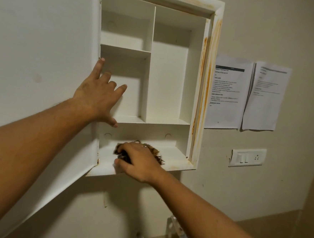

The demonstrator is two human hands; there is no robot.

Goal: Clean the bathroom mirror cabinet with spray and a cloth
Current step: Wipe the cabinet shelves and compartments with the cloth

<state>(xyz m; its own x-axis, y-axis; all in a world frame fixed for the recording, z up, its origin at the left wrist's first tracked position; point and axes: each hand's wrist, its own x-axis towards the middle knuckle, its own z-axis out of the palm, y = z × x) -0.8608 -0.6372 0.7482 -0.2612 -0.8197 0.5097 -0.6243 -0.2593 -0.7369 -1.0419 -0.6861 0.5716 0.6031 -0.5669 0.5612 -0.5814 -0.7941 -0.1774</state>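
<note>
Single head view, close, tilted slightly up at open cabinet (201,84) on wall; both forearms enter from below.

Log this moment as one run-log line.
left hand open by cabinet door | right hand grips brown cloth on bottom shelf

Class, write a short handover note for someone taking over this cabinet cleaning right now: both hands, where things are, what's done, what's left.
Left hand: open, fingers against the edge of the open cabinet door.
Right hand: grips the brown cloth on the bottom shelf.
Spray bottle: not in view.
Done: door open, shelves bare.
Left: orange stains on the right frame; the door's front faces away, unseen.
</note>
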